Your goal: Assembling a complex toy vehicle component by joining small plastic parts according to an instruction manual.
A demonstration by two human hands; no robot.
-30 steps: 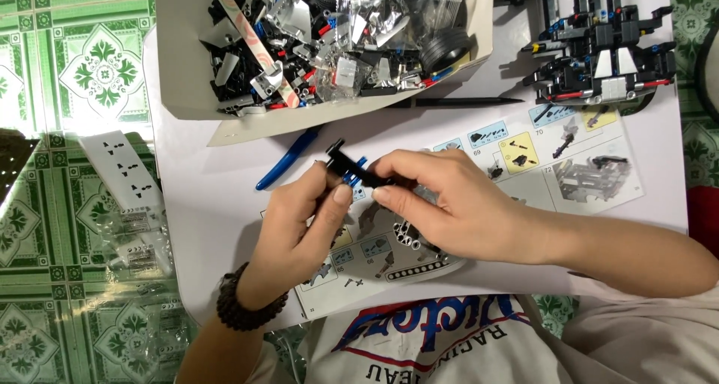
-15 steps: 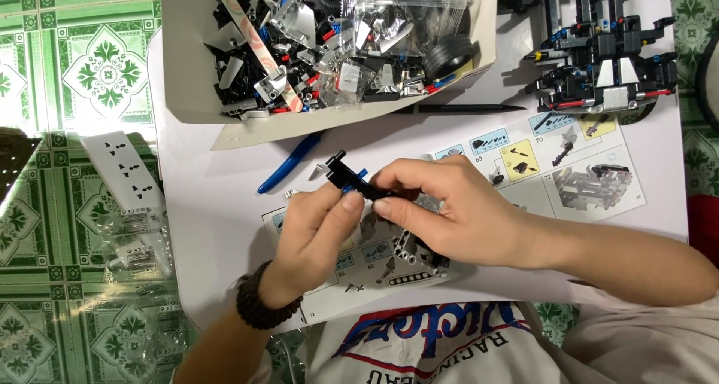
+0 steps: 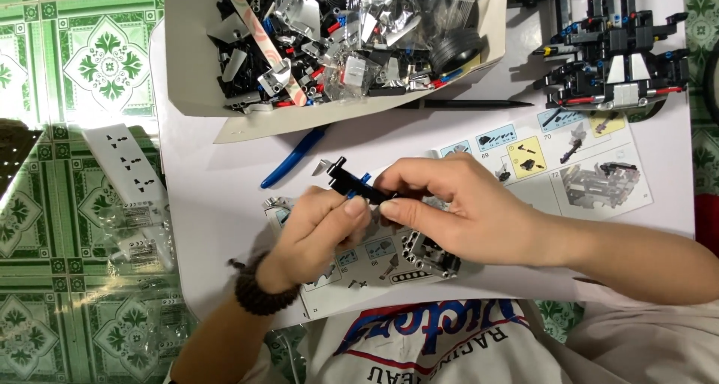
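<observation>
Both hands pinch one black beam (image 3: 358,185) above the bench (image 3: 217,204): left hand (image 3: 318,230) at its near end, right hand (image 3: 449,208) clenched over the far end. Pressed askew, its small blue pin could pop loose. An instruction booklet (image 3: 592,167) with pale blue and yellow panels lies beneath; a beige cardboard box (image 3: 191,92) of parts sits behind.

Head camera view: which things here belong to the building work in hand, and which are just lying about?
In use: black beam piece pinched by left hand and right hand; instruction booklet; box of parts; half-built model.
Lying about: white power strip; blue-handled pliers.
</observation>
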